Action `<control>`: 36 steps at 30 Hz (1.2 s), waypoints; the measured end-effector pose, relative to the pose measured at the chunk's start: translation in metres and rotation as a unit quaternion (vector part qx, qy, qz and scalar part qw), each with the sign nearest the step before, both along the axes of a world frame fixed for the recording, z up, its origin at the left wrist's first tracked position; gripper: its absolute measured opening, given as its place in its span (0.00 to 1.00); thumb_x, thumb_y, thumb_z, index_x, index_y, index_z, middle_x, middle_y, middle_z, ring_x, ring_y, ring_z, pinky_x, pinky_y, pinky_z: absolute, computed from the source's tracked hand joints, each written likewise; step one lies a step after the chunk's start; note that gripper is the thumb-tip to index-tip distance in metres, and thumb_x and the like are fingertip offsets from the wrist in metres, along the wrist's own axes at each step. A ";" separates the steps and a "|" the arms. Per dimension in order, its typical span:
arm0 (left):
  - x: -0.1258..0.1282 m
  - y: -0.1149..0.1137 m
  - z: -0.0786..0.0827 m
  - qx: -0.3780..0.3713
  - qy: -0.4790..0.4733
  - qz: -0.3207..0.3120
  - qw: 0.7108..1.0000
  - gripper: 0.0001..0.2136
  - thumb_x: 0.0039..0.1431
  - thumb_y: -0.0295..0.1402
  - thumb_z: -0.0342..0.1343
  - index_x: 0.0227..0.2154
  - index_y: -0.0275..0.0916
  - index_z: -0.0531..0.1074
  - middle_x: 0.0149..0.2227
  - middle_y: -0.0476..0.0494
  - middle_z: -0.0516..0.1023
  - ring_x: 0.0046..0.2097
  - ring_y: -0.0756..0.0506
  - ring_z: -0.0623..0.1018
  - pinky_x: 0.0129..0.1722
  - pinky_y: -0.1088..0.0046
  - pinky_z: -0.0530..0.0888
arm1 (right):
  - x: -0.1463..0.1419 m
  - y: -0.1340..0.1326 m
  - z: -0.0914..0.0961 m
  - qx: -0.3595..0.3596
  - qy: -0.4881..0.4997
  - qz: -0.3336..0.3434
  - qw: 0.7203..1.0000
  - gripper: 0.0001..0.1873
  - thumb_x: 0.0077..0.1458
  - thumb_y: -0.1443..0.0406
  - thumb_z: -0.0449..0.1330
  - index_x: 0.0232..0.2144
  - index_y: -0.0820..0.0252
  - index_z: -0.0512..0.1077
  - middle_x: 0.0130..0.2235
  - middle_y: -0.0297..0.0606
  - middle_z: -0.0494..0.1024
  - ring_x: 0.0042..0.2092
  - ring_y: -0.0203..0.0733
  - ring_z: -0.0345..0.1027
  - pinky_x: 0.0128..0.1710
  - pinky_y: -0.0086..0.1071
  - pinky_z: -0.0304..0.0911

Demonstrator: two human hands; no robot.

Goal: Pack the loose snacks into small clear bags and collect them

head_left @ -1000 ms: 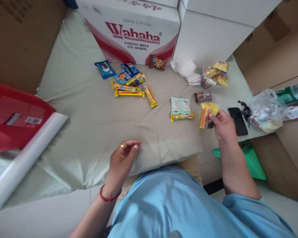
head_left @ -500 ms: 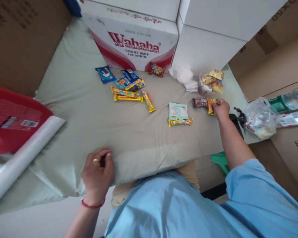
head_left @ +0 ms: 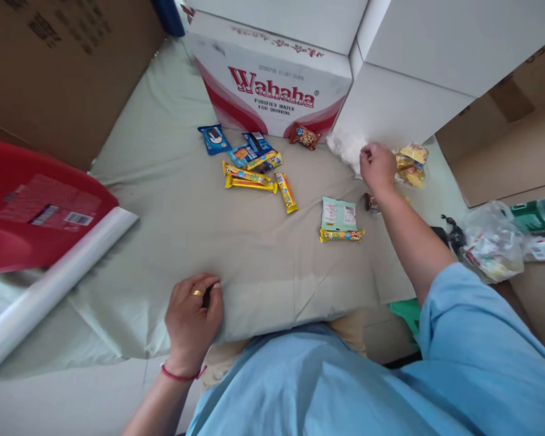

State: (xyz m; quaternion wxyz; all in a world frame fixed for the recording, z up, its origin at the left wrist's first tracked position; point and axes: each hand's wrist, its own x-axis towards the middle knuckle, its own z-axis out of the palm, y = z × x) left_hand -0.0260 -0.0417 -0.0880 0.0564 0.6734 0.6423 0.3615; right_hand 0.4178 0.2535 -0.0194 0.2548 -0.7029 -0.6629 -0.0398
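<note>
My left hand point(head_left: 193, 315) rests at the front edge of the cloth-covered table, its fingers curled in a loose fist with nothing seen in them. At the far right, my right hand point(head_left: 378, 168) hovers with bent, closed fingers beside crumpled white tissue point(head_left: 345, 145). Whether anything is between those fingertips is hidden. Just right of it stands a clear tub of yellow-wrapped snacks point(head_left: 412, 175). Under my right forearm a brown chocolate packet point(head_left: 371, 203) shows in part. Closer to me lie a pale green packet point(head_left: 340, 213) and a yellow snack bar point(head_left: 342, 235).
Several yellow bars point(head_left: 252, 184) and blue snack packets point(head_left: 215, 140) lie mid-table, with a brown packet point(head_left: 305, 136) by the Wahaba-style printed carton point(head_left: 277, 85). A red container point(head_left: 40, 206) and white roll point(head_left: 63, 284) stand left. A plastic bag point(head_left: 493, 242) and bottles lie right.
My right hand has left the small yellow packet beside the chocolate one and moved back and left, to the tissue. My left hand stays in place; the view has shifted slightly.
</note>
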 end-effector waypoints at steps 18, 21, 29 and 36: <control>0.035 -0.008 0.027 -0.196 -0.342 0.037 0.918 0.14 0.70 0.45 0.58 0.42 0.42 0.82 0.37 0.44 0.83 0.32 0.47 0.79 0.32 0.70 0.74 | -0.145 -0.184 -0.006 -0.265 0.727 0.075 0.629 0.27 0.43 0.50 0.79 0.36 0.54 0.71 0.25 0.21 0.63 0.20 0.26 0.48 0.18 0.23 0.47; 0.072 0.003 0.038 -0.303 -0.529 -0.043 0.791 0.23 0.62 0.53 0.65 0.51 0.42 0.80 0.49 0.38 0.84 0.35 0.47 0.80 0.27 0.73 0.73 | -0.164 -0.240 -0.015 -0.302 0.764 0.036 0.569 0.27 0.42 0.50 0.80 0.35 0.55 0.72 0.23 0.21 0.63 0.20 0.26 0.48 0.18 0.23 0.46; 0.114 0.028 0.037 -0.334 -0.621 -0.071 0.705 0.19 0.50 0.48 0.75 0.32 0.39 0.77 0.26 0.51 0.74 0.29 0.52 0.72 0.30 0.75 0.69 | -0.155 -0.265 -0.016 -0.272 0.686 0.054 0.673 0.24 0.47 0.46 0.76 0.35 0.56 0.76 0.21 0.24 0.68 0.22 0.31 0.57 0.21 0.27 0.55; 0.099 0.003 0.041 -0.105 -0.352 -0.063 0.928 0.15 0.62 0.49 0.67 0.43 0.43 0.78 0.43 0.43 0.78 0.41 0.45 0.76 0.44 0.68 0.74 | -0.142 -0.267 -0.019 -0.209 0.575 0.041 0.790 0.16 0.54 0.50 0.72 0.35 0.55 0.78 0.29 0.30 0.76 0.26 0.34 0.62 0.25 0.30 0.60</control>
